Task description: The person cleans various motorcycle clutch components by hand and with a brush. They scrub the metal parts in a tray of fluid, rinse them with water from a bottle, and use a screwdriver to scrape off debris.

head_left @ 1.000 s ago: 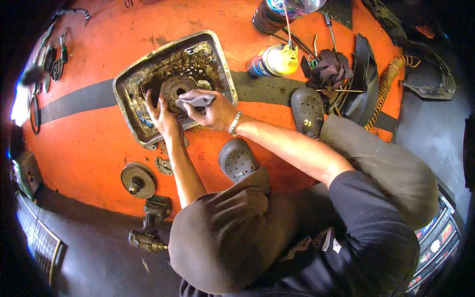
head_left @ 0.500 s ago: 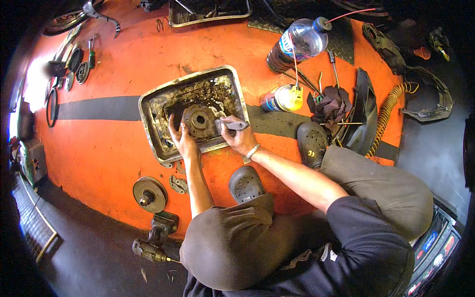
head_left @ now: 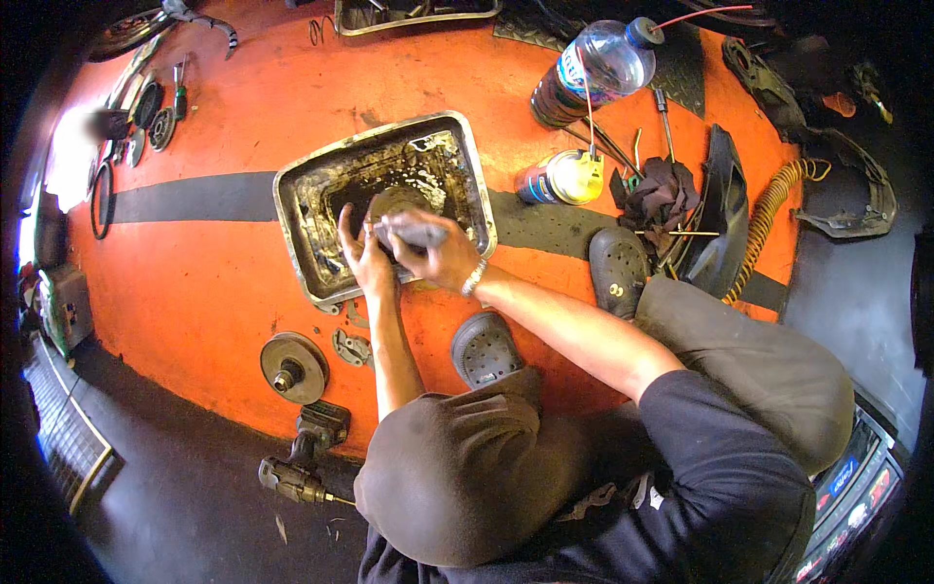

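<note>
A dirty rectangular metal tray (head_left: pixel 484 180) lies on the orange floor in front of me, its bottom wet with dark oily grime. Inside it sits a round metal disc (head_left: pixel 394 200), tilted and largely covered by my hands. My left hand (head_left: pixel 370 263) grips the disc's near left edge, thumb and fingers around the rim. Closed around a grey-handled brush (head_left: pixel 420 235), my right hand (head_left: pixel 443 258) presses over the disc; motion blurs the brush, and its tip is hidden.
To the right stand a spray can (head_left: pixel 559 179), a large bottle (head_left: pixel 593 73) of dark liquid and a dark rag (head_left: pixel 662 192). A pulley (head_left: pixel 294 368) and an impact driver (head_left: pixel 306 457) lie at lower left. A yellow coiled hose (head_left: pixel 769 224) runs at far right.
My right hand has moved left with the brush, from the disc's right edge to over its face. The disc is now tilted in my left hand and more covered.
</note>
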Motion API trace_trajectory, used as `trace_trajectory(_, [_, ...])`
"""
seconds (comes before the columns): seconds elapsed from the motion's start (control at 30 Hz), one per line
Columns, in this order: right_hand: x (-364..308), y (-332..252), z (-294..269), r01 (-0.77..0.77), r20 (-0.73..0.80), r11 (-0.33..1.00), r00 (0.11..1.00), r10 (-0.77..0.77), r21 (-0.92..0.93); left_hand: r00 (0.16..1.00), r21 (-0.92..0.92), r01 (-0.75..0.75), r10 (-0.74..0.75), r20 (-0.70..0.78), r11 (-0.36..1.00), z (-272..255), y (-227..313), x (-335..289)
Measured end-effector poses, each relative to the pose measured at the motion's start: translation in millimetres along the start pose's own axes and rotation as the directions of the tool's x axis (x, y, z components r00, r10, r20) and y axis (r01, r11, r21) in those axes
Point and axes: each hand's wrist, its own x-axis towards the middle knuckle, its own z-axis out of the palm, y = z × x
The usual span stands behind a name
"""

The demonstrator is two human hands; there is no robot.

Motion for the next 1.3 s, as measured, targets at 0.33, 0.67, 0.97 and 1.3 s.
trace_trajectory(0.33, [24.9, 17.2, -15.4, -0.05, -0.129, 0.976, 0.991, 0.023, -0.211, 0.998, -0.046, -0.057, 0.058, 0.035, 0.997, -2.5, -2.0, -3.7])
trace_trajectory(0.67, [22.8, 24.3, -12.6, -0.354, -0.228, 0.935, 0.911, 0.343, -0.006, 0.999, 0.045, -0.032, 0.031, 0.027, 0.998, 6.6, 6.5, -14.3])
trace_trajectory(0.97, [-11.3, 20.4, -31.4, -0.351, 0.003, 0.93, 0.935, 0.354, -0.107, 1.0, 0.01, -0.029, 0.029, -0.001, 1.0, 0.8, 2.8, -10.0])
trace_trajectory(1.3, [23.2, 43.5, -38.0, -0.23, -0.08, 0.962, 0.972, 0.22, -0.148, 0.999, 0.014, -0.029, 0.029, 0.042, 0.999, 5.0, -1.6, -10.1])
